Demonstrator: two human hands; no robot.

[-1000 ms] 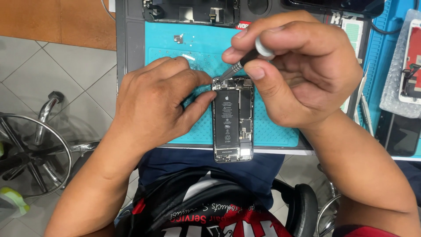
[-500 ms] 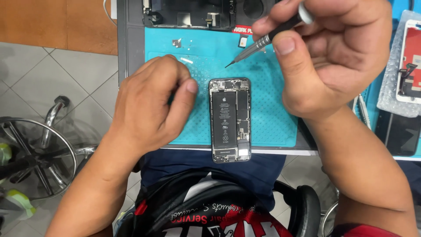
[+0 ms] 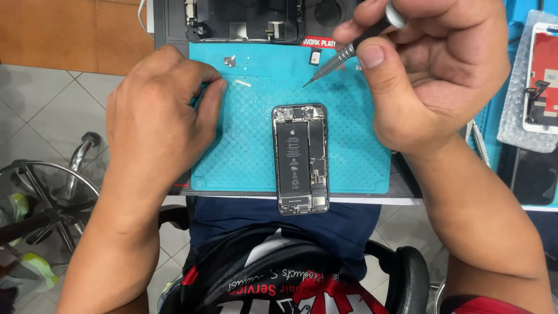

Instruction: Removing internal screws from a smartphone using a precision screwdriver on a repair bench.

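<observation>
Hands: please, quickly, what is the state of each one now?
Left hand: curled, fingertips down on the teal mat; holding anything cannot be told.
Right hand: closed on a small screwdriver, tip above the mat.

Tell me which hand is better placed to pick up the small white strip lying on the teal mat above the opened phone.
Left, probably. The left hand is empty, fingertips beside the white strip. The right hand holds a screwdriver farther off.

A slim grey screwdriver [image 3: 343,55] slants tip-down above the teal mat [image 3: 244,151]. An opened phone [image 3: 300,158], its black battery exposed, lies lengthwise, overhanging the mat's near edge.
</observation>
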